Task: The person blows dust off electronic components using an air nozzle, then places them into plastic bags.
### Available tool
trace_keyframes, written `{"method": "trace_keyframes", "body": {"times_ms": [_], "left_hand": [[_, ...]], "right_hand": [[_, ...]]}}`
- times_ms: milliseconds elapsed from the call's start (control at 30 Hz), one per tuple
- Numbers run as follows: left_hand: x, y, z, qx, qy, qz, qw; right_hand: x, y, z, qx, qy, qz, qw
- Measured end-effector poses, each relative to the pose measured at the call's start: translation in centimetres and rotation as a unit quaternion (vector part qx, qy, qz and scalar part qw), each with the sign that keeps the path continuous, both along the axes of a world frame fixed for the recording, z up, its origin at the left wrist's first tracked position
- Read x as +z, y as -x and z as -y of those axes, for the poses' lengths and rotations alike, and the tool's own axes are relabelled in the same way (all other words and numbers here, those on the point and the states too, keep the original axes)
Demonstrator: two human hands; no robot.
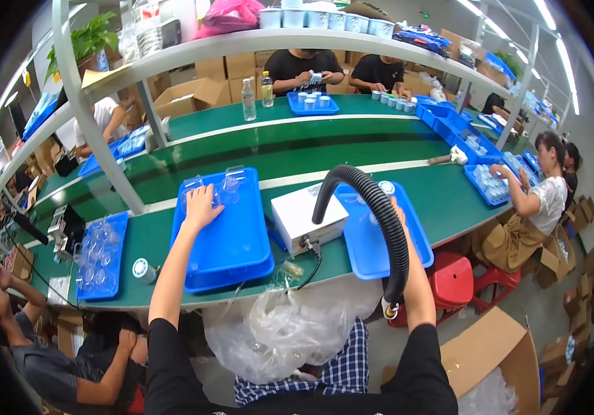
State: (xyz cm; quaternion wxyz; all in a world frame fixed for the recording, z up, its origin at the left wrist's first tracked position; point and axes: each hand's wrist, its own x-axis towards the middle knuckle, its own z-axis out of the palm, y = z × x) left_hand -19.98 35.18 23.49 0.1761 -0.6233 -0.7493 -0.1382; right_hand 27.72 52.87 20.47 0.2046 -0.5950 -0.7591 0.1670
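Over blue tray holding clear plastic parts, left hand spread; right hand at second tray, grip hidden.

A smooth blue rectangular plastic tray looks glossy; clear rounded plastic pieces shine. A curved black plastic hose is ribbed, a transparent plastic bag crinkled, a brown cardboard box matt.

No words, labels, numbers or signs can be read on anything here.
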Motion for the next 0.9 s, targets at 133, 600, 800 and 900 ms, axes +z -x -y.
{"method": "trace_keyframes", "body": {"times_ms": [133, 600, 800, 900], "left_hand": [[1.8, -2.6, 1.6, -0.033, -0.029, 0.042, 0.998], [-6.5, -25.9, 21.9, -0.169, 0.054, 0.794, 0.582], [-9.3, -31.5, 26.9, -0.041, 0.169, 0.904, 0.39], [-9.7, -31.3, 26.0, -0.027, 0.185, 0.922, 0.34]], "right_hand": [[-5.4, -4.8, 6.2, 0.096, -0.22, -0.144, 0.96], [-7.6, -1.8, 29.4, -0.059, 0.228, -0.9, 0.367], [-6.2, 0.3, 25.0, 0.111, 0.313, -0.939, -0.086], [-8.7, -0.3, 24.5, 0.218, 0.305, -0.924, -0.079]]}}
